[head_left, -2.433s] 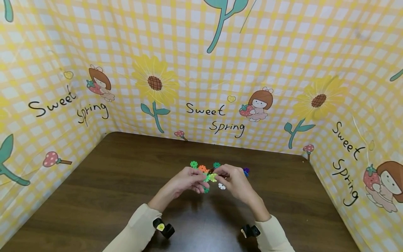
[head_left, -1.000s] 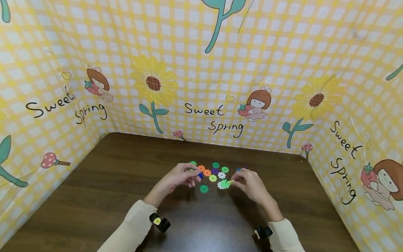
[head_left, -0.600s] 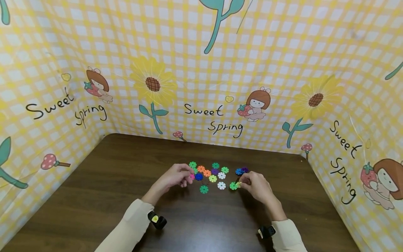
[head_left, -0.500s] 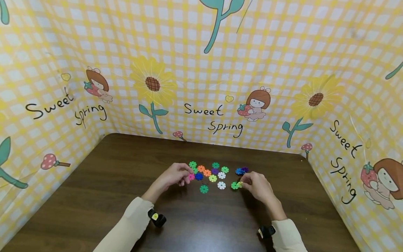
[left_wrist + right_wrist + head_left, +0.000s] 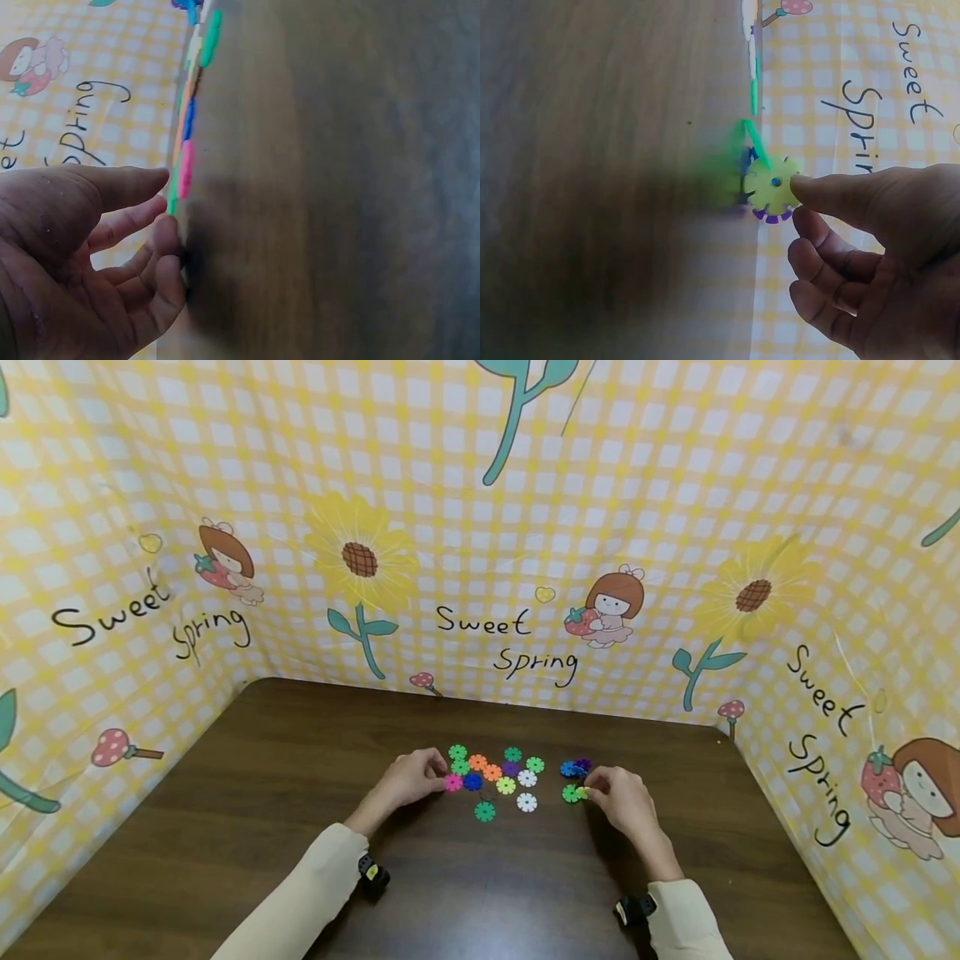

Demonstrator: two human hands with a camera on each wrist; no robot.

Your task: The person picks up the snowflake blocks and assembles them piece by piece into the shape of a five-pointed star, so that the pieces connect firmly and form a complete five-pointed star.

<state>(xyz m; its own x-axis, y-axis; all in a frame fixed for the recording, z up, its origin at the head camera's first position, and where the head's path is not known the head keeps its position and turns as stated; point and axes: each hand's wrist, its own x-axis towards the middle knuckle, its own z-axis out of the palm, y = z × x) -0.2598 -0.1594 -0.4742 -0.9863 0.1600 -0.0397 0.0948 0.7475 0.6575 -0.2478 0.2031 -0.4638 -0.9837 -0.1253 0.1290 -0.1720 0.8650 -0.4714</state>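
Small notched plastic snowflake discs lie on the table in the head view. My right hand [image 5: 624, 797] pinches a yellow disc [image 5: 774, 187] between thumb and finger. A green disc [image 5: 571, 793] is slotted into it at an angle. Just beyond them lies a joined blue and purple pair [image 5: 572, 768]. My left hand [image 5: 408, 777] is at the left end of the loose discs, beside a pink disc [image 5: 453, 782]. Its fingers are bent loosely, and the left wrist view shows a gap between thumb and fingers with nothing gripped.
Between the hands lie loose discs: a blue one [image 5: 472, 782], an orange one [image 5: 492, 772], a pale yellow one [image 5: 506, 785], a white one [image 5: 527, 802] and a dark green one [image 5: 485, 812]. A checked cloth [image 5: 480, 568] walls the brown table [image 5: 480, 893] at back and sides.
The yellow and green discs, first held between both hands, have moved right in my right hand. My left hand has let go and moved left, past the blue disc to the pink one.
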